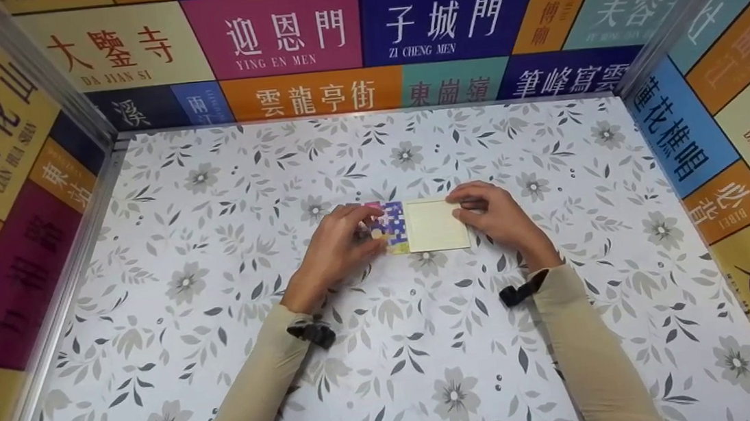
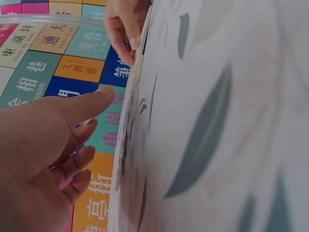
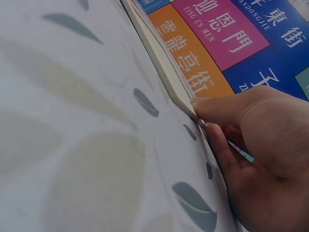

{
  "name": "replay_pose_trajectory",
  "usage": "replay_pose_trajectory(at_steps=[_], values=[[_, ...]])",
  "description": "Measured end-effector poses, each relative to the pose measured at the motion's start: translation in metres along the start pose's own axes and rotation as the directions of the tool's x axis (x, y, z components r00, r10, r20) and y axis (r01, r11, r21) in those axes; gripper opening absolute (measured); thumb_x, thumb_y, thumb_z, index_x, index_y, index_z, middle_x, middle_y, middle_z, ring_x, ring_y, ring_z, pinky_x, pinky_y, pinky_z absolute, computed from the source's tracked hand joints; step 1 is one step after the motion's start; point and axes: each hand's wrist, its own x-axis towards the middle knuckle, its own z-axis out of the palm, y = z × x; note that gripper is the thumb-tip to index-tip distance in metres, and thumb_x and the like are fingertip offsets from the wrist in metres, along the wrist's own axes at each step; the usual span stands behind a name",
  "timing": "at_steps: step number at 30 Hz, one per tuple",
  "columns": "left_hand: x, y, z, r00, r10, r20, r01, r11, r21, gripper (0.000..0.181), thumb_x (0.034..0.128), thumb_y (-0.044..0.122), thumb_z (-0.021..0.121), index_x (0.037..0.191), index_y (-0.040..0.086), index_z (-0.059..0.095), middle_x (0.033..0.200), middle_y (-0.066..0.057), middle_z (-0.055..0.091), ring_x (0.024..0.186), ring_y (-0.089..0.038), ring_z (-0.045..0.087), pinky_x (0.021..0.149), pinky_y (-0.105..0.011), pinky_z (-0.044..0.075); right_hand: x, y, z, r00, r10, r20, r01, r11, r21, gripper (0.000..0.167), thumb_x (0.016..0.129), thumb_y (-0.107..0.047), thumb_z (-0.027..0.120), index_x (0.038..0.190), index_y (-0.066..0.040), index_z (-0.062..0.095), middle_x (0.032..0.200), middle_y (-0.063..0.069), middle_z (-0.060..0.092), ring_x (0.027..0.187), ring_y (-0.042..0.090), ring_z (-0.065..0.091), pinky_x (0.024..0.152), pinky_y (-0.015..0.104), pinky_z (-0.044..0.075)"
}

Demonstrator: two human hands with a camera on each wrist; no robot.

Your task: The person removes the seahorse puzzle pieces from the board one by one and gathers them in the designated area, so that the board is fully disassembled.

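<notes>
A thin cream square board [image 1: 437, 225] with a narrow border lies flat on the table in the head view. Against its left side is a purple, pink and yellow-green patterned piece [image 1: 395, 226], which looks like a small jigsaw puzzle. My right hand [image 1: 496, 216] pinches the board's right edge; in the right wrist view the thumb [image 3: 207, 108] is on top and a fingertip is at the corner. Around the patterned piece's left side, my left hand [image 1: 340, 241] curves loosely and partly hides it. In the left wrist view, the left fingers [image 2: 79, 162] hold nothing.
The tabletop [image 1: 391, 374] has a white covering with grey flowers and leaves. Panels with coloured blocks of lettering [image 1: 292, 33] stand along the back and both sides, with metal edge strips [image 1: 52, 289] at the table's borders. A dark band [image 1: 524, 290] circles each wrist.
</notes>
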Motion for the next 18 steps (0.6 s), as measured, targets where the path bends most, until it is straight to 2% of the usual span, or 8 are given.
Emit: replay_pose_trajectory(at_steps=[7,14,18], values=[[-0.008,-0.008,-0.009,1.000,-0.004,0.001,0.004,0.999,0.038,0.040,0.0908,0.033,0.089,0.124,0.013,0.080,0.116,-0.006,0.078,0.106,-0.027,0.069,0.095,-0.044,0.056,0.000,-0.001,-0.001,1.000,0.015,0.019,-0.015,1.000,0.019,0.032,0.102,-0.001,0.070,0.133,0.007,0.071,0.150,0.024,0.059,0.136,0.044,0.060,0.120,0.058,0.046],[-0.016,-0.019,-0.019,1.000,-0.005,0.026,0.004,0.998,0.062,0.037,0.0870,0.027,0.092,0.120,0.012,0.082,0.104,-0.008,0.075,0.099,-0.029,0.064,0.092,-0.046,0.053,0.000,-0.001,-0.001,1.000,0.008,0.018,-0.009,1.000,0.014,0.031,0.103,-0.001,0.070,0.133,0.007,0.071,0.150,0.024,0.059,0.137,0.044,0.060,0.120,0.059,0.046],[-0.018,-0.024,-0.025,0.999,-0.005,0.044,0.002,0.998,0.062,0.037,0.0848,0.025,0.093,0.118,0.012,0.083,0.101,-0.008,0.076,0.099,-0.029,0.066,0.091,-0.045,0.054,0.000,0.000,-0.001,1.000,0.010,0.018,-0.010,1.000,0.008,0.031,0.103,-0.001,0.070,0.133,0.007,0.071,0.151,0.024,0.059,0.136,0.044,0.061,0.119,0.058,0.046]])
